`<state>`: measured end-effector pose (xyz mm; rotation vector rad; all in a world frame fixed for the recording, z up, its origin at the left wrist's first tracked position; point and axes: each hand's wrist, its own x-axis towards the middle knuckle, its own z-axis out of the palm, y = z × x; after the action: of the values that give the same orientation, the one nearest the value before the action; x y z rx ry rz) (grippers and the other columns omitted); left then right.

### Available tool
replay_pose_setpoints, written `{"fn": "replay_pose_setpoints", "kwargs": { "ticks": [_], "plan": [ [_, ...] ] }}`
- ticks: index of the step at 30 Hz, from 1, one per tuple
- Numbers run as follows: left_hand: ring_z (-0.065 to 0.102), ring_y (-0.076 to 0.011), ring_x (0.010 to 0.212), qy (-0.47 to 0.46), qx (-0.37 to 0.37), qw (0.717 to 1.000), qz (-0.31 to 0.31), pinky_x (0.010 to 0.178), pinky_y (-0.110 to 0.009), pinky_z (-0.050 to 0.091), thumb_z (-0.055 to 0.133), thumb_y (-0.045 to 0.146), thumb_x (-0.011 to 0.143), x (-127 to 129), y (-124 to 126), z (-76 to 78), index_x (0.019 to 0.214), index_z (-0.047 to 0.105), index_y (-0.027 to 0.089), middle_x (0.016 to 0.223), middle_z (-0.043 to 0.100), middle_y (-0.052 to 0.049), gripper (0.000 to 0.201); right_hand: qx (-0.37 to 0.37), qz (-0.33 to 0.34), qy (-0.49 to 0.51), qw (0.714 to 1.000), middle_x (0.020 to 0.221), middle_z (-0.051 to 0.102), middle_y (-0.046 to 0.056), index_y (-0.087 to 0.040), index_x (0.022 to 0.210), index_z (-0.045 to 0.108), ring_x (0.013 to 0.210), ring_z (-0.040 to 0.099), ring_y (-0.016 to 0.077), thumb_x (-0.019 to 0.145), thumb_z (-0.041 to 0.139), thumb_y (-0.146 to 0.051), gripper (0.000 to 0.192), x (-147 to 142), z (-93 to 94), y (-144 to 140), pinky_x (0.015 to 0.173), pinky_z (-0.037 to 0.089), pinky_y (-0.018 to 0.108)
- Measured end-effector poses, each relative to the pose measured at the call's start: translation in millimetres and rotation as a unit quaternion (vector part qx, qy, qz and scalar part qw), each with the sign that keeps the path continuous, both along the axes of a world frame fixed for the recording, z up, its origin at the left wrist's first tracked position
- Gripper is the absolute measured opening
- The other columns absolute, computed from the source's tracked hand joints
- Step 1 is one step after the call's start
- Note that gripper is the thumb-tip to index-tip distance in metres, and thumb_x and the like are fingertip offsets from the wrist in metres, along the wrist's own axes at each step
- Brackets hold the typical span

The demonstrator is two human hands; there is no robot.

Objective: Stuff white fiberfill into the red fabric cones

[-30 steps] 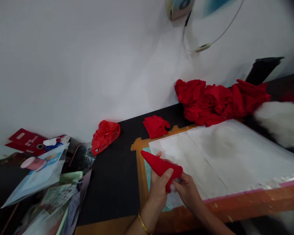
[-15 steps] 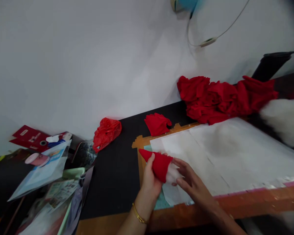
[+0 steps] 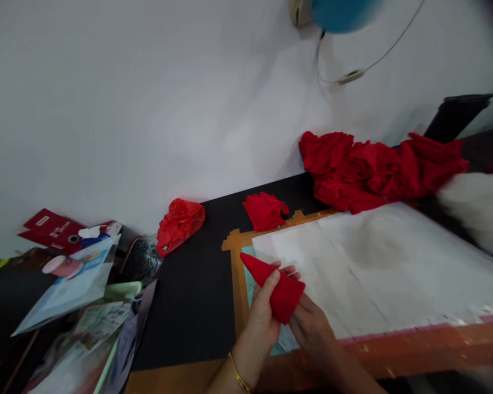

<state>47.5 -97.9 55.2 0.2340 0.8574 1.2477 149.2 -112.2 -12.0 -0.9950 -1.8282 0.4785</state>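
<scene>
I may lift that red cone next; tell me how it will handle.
Probably soft: the red cone looks like fabric and dents under the left hand. Likely light. Laid on the white paper, it might roll in a curve.

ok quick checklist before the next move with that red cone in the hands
1. Left hand wrapped around the red cone: ok, thumb lies across its side.
2. Right hand at the cone's wide end: ok, fingers touch the base from below.
3. Grip firmness: cannot tell, the fingers behind the cone are hidden.
4. Cone tip free: ok, it points up and left, touching nothing.
5. White sheet lies flat beside the hands: ok, bare there.
6. White fluffy material within sight: ok, at the right edge, but blurred.
7. Filling inside the cone: cannot tell, the open end is covered.
</scene>
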Motion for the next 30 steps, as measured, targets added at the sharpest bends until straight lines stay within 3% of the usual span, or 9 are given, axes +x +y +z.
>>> {"fn": "replay_pose_setpoints", "kwargs": {
  "ticks": [6,10,14,20,23,25,28,30],
  "plan": [
    [0.069,-0.0286,0.099,0.039,0.030,0.998,-0.030,0.088,-0.039,0.053,0.079,0.028,0.073,-1,-5,0.0,0.113,0.060,0.012,0.102,0.073,-0.015,0.047,-0.025,0.008,-0.042,0.999,0.101,0.074,0.015,-0.016,0.116,0.067,0.085,0.072,0.0288,0.086,0.044,-0.018,0.037,8,-13.3,3,0.069,0.063,0.039],
    [0.068,-0.0257,0.099,0.054,-0.010,0.997,0.046,0.089,-0.036,0.053,0.082,0.026,0.068,-10,7,0.8,0.116,0.061,0.014,0.106,0.072,-0.013,0.053,-0.017,-0.006,-0.010,1.000,0.120,0.067,0.014,-0.019,0.129,0.056,0.107,0.067,0.0255,0.086,0.045,-0.012,0.045,14,-2.6,1,0.085,0.059,0.037],
    [0.068,-0.0166,0.072,0.047,-0.068,0.993,0.089,0.076,-0.029,0.056,0.081,0.025,0.069,-16,22,2.1,0.110,0.064,0.014,0.087,0.072,-0.006,0.047,0.028,-0.074,0.034,0.996,0.117,0.063,0.012,-0.022,0.119,0.055,0.109,0.063,0.0246,0.082,0.055,-0.011,0.038,17,0.1,-3,0.086,0.058,0.037],
    [0.067,-0.0165,0.068,-0.003,-0.133,0.989,0.071,0.070,-0.028,0.056,0.076,0.028,0.075,-10,27,1.4,0.097,0.066,0.012,0.084,0.071,-0.008,0.029,0.129,0.007,-0.128,0.983,0.096,0.071,0.007,-0.021,0.105,0.063,0.088,0.066,0.0204,0.087,0.042,-0.001,0.034,16,-7.1,1,0.079,0.057,0.033],
    [0.068,-0.0168,0.073,0.006,-0.112,0.991,0.078,0.074,-0.029,0.056,0.079,0.029,0.072,-7,23,1.8,0.097,0.066,0.012,0.088,0.071,-0.008,0.033,0.079,-0.012,-0.188,0.979,0.081,0.071,0.010,-0.017,0.093,0.065,0.076,0.065,0.0219,0.083,0.036,-0.001,0.035,13,-6.6,3,0.065,0.056,0.031],
    [0.068,-0.0188,0.075,0.019,-0.089,0.994,0.060,0.073,-0.031,0.056,0.081,0.030,0.069,-5,19,2.2,0.099,0.065,0.013,0.088,0.071,-0.008,0.038,0.022,0.029,-0.196,0.980,0.079,0.071,0.011,-0.016,0.093,0.066,0.069,0.065,0.0216,0.084,0.036,-0.006,0.033,13,-3.6,3,0.061,0.056,0.031],
    [0.068,-0.0199,0.074,0.058,-0.050,0.997,0.019,0.068,-0.031,0.055,0.083,0.032,0.068,1,10,2.0,0.104,0.063,0.015,0.084,0.070,-0.007,0.045,-0.081,0.089,-0.128,0.984,0.086,0.073,0.010,-0.019,0.107,0.066,0.076,0.068,0.0227,0.089,0.040,-0.018,0.032,12,0.6,4,0.067,0.058,0.032],
    [0.067,-0.0183,0.074,0.086,-0.015,0.996,0.018,0.070,-0.030,0.053,0.083,0.029,0.066,7,5,0.8,0.108,0.063,0.016,0.085,0.070,-0.006,0.048,-0.146,0.064,-0.032,0.987,0.090,0.075,0.009,-0.022,0.113,0.066,0.084,0.070,0.0246,0.089,0.045,-0.025,0.032,10,-0.5,6,0.071,0.058,0.033]
  ]
}}
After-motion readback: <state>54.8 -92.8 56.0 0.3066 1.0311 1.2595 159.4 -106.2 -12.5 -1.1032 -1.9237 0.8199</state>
